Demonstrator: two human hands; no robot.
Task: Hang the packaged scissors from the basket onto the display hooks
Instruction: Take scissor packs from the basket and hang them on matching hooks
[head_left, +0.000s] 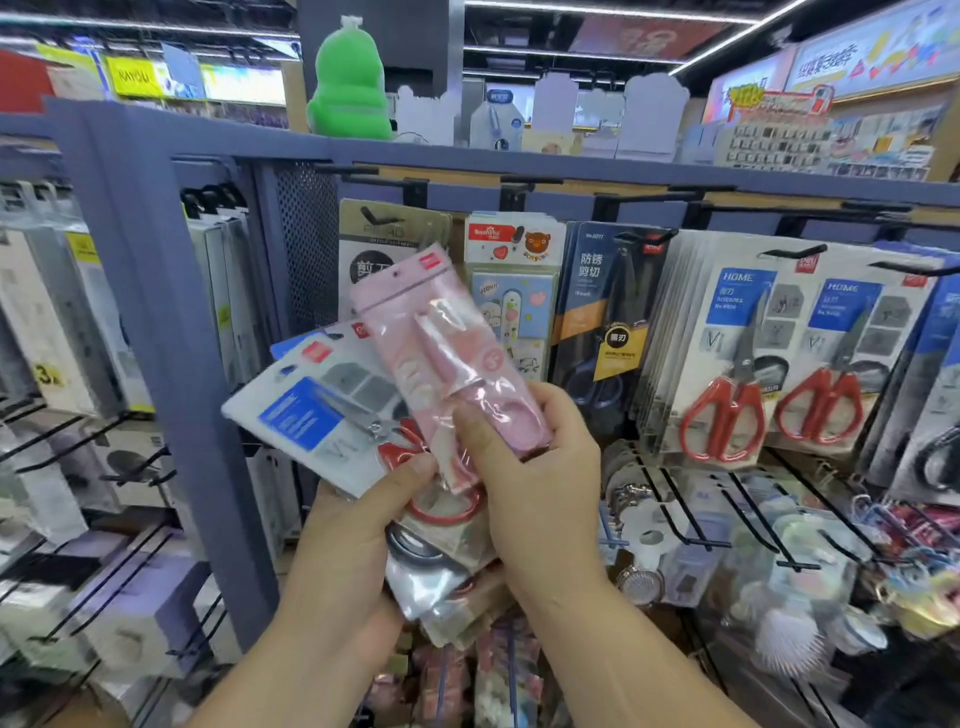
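My left hand (358, 525) grips a fanned bundle of packaged scissors; its top pack is a white card with a blue label and red-handled scissors (317, 410). My right hand (535, 478) pinches the lower end of a pink pack of scissors (441, 353), which tilts up to the left in front of the display. Black display hooks (779, 253) stick out of the blue rack, loaded with red-handled scissors packs (727, 358) and dark-handled ones (602, 322). No basket is in view.
A blue upright post (171, 332) divides this rack from the shelves at left. Below, longer hooks (691, 514) carry small trinkets. A green plush toy (348, 83) sits on the top shelf. Cartoon-printed packs (511, 280) hang just behind the pink pack.
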